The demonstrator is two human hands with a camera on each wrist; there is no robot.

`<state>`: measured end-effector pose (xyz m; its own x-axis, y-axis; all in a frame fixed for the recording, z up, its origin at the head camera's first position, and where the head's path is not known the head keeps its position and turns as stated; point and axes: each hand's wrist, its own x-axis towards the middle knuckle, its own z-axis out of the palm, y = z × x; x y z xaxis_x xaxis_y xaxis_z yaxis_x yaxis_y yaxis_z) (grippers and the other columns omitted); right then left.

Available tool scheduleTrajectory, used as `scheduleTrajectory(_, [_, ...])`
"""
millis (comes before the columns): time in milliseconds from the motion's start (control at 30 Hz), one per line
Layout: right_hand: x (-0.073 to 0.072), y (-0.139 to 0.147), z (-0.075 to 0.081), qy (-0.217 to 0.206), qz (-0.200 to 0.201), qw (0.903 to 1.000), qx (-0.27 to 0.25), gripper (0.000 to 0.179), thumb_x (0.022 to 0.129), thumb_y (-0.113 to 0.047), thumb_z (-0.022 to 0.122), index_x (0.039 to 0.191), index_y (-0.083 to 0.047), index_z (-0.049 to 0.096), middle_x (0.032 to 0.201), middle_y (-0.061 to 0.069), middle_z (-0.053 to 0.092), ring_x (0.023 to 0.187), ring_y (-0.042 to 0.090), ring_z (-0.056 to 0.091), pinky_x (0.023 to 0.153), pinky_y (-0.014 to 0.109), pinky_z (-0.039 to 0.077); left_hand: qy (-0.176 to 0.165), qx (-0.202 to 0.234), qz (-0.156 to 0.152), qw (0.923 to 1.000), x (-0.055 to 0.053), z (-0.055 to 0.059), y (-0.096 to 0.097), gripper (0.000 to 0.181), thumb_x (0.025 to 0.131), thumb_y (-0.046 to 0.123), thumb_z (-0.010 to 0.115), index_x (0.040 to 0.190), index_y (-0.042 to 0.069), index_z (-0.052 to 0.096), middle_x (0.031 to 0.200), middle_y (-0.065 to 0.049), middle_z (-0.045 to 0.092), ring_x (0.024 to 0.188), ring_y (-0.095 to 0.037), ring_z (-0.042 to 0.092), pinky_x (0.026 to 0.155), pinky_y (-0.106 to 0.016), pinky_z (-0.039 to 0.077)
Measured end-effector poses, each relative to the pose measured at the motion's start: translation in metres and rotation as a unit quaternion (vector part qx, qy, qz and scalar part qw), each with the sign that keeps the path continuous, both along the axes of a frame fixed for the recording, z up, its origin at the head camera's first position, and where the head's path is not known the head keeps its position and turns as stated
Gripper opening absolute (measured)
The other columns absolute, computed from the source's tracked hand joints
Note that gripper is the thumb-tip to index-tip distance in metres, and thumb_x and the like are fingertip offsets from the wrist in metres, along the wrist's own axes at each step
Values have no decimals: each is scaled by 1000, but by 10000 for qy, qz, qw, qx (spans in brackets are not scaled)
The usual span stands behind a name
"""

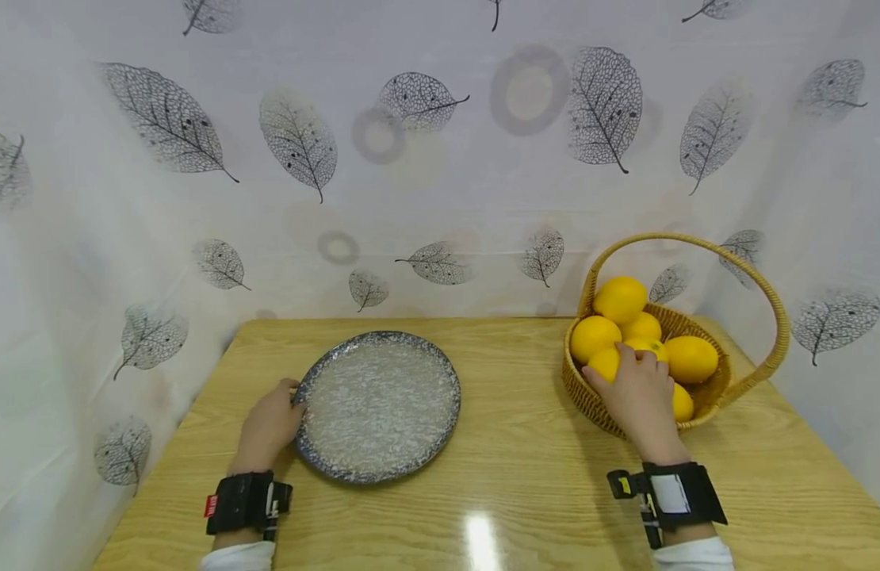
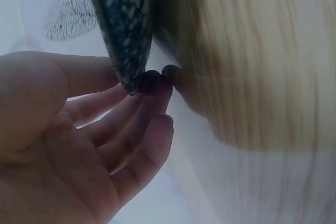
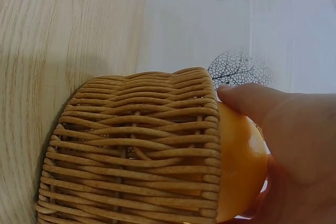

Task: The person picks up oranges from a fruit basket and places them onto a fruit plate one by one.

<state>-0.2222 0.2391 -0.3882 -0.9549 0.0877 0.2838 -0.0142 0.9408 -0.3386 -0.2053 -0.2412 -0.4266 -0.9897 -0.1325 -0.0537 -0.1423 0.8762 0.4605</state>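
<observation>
A round speckled grey plate [image 1: 379, 408] with a dark rim is at the left of the table. My left hand [image 1: 269, 424] holds its left edge; in the left wrist view, the thumb lies on one side of the plate's rim [image 2: 126, 30] and the curled fingers [image 2: 152, 129] are on the other. At the right, a wicker basket [image 1: 586, 400] contains several yellow lemons [image 1: 621, 300]. My right hand [image 1: 643, 400] reaches into it and grips a lemon [image 3: 239, 161] near the basket's front left wall, partly hidden by the hand and the weave.
The basket's tall arched handle [image 1: 775, 317] rises over its right side. A light wooden table [image 1: 511, 444] lies between plate and basket. Behind the table hangs a pale curtain [image 1: 426, 206] printed with leaves. Each wrist wears a black strap [image 1: 243, 502].
</observation>
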Motion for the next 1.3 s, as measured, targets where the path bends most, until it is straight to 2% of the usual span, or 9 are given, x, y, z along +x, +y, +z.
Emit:
scheduleTrajectory(133, [0,0,0,8,9,10000,-19,72,90,-38,63,132,18,46,121,51,45,101,64,40,82,73,36,67,29,-134,9999,-3,-2,9,46,96,6,50,135,-15,41,125,-40,58,107,-46,59,85,-57,51])
scheduleTrajectory(400, [1,1,-2,52,9,10000,36,72,89,-39,63,131,18,47,119,50,46,99,63,41,80,71,36,169,-64,-193,9997,-9,-9,24,44,96,8,52,135,-12,43,122,-35,62,105,-41,61,85,-55,52])
scheduleTrajectory(700, [3,3,-3,106,7,9999,113,73,88,-39,64,129,18,48,118,50,48,98,62,42,78,71,37,223,162,-445,9986,-14,-15,40,45,95,13,56,134,-8,47,122,-32,65,108,-40,62,88,-55,52])
scheduleTrajectory(867, [3,2,-3,118,13,9999,116,73,88,-39,65,129,18,48,118,50,47,99,62,41,78,71,37,257,287,-662,9971,-14,-16,48,45,94,15,59,132,-6,49,117,-29,68,102,-38,64,84,-53,54])
scheduleTrajectory(1067, [3,1,-3,35,29,9999,113,74,88,-40,64,131,18,47,118,50,47,99,62,41,79,71,37,331,412,-797,9954,-13,-16,56,44,91,15,63,130,-3,53,110,-22,71,88,-28,67,74,-46,56])
scheduleTrajectory(1300, [1,0,-1,67,25,9999,97,74,88,-40,65,131,17,47,119,50,47,99,61,41,78,69,37,319,415,-853,9950,-16,-16,68,46,90,18,65,131,0,54,111,-19,71,89,-25,66,75,-45,56])
